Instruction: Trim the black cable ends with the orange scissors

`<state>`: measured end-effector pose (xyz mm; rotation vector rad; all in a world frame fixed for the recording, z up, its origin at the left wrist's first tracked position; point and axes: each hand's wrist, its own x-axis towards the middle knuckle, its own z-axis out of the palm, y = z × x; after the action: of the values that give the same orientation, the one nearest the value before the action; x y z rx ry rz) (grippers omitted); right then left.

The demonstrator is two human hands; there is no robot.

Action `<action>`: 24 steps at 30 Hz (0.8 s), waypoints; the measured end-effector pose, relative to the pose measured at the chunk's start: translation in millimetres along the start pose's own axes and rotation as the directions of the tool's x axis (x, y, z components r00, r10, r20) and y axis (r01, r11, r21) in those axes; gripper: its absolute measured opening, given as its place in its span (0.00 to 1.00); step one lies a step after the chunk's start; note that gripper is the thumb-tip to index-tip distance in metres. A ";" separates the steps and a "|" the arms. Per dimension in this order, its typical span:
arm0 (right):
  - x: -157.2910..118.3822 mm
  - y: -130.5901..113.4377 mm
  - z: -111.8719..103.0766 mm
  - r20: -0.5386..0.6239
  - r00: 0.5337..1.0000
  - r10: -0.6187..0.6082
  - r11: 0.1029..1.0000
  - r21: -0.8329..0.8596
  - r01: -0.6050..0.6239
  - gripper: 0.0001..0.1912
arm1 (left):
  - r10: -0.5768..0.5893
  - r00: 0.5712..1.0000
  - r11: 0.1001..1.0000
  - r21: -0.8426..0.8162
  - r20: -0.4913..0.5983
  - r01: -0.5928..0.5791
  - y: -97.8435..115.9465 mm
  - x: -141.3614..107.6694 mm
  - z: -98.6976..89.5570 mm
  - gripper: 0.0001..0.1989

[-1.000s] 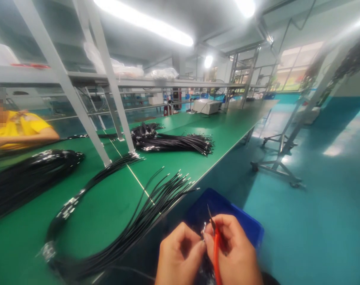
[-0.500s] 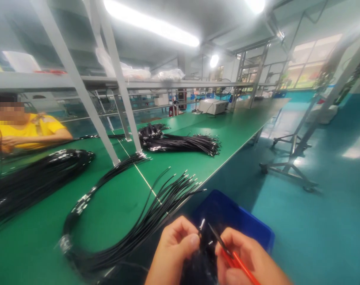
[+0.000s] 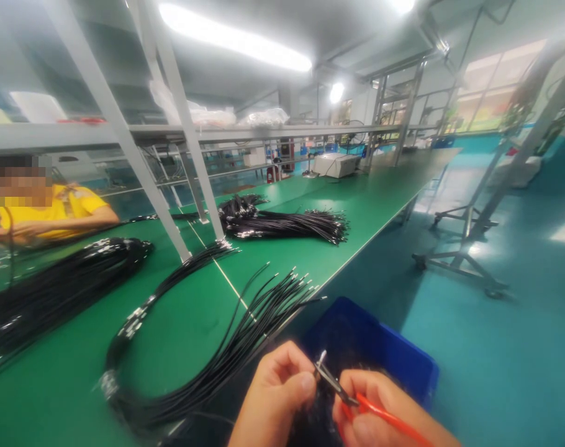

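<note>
The small cable end (image 3: 322, 357), with its pale, shiny tip, sticks up from my left hand (image 3: 285, 385), just above the near edge of the counter's blue neighbour, the bin (image 3: 406, 357). My left thumb and fingers are pinched closed on it. My right hand (image 3: 370, 400) is wrapped around the red-handled pliers (image 3: 352, 402), whose dark, narrow nose points left and reaches the cable end; I can't tell how tightly it grips there. My hands are near each other but apart, with the pliers' nose between them.

Below my hands there's a dark, blurred mass that I can't make out. The blue bin sits low, beside the green counter (image 3: 203, 316). On the counter, to my left, a long bundle of black cables (image 3: 208, 385) curves round in an open loop, its near ends fanned out at the counter's edge. Beyond it lies a second black bundle (image 3: 292, 225), near the foot of a grey post (image 3: 194, 149), and further left a large black coil (image 3: 72, 279). Past that coil is a person in a yellow shirt (image 3: 72, 205). Farther along the counter stands a white box (image 3: 336, 165).
</note>
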<state>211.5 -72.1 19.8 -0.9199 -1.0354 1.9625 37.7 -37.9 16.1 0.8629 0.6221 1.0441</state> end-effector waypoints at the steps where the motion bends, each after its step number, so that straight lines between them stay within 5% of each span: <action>1: 0.1 0.0 -0.1 -0.004 1.000 0.002 1.000 0.004 -0.002 0.23 | -0.002 1.000 1.000 0.002 0.001 0.002 -0.5 0.5 -0.4 0.14; 9: 1.1 -11.1 6.5 -0.101 0.993 0.055 0.998 -0.007 -0.056 0.26 | 0.009 1.000 1.000 0.023 0.004 -0.009 -2.7 1.0 -2.6 0.15; 15: 4.7 -1.2 2.7 -0.220 0.976 0.005 0.974 -0.222 -0.055 0.12 | 0.002 1.000 0.999 0.042 0.002 -0.002 -5.0 3.7 -4.5 0.16; 19: -6.5 -5.0 -2.8 -0.228 0.967 -0.113 0.986 -0.145 0.081 0.15 | 0.104 0.993 0.964 0.251 -0.055 -0.087 -7.7 4.4 -5.4 0.15; 21: -12.6 -11.3 -5.5 -0.282 0.939 -0.197 0.980 -0.076 0.183 0.21 | 0.290 0.957 0.822 0.520 -0.033 -0.231 -10.0 2.5 -3.7 0.08; 24: -17.9 -21.4 -5.3 -0.389 0.888 -0.246 0.960 0.026 0.277 0.24 | 0.571 0.802 0.410 0.786 0.175 -0.463 -15.8 -0.4 1.5 0.06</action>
<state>230.3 -76.4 40.7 -1.0103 -0.7995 1.5115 46.3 -42.5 3.6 1.9232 1.0001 1.4018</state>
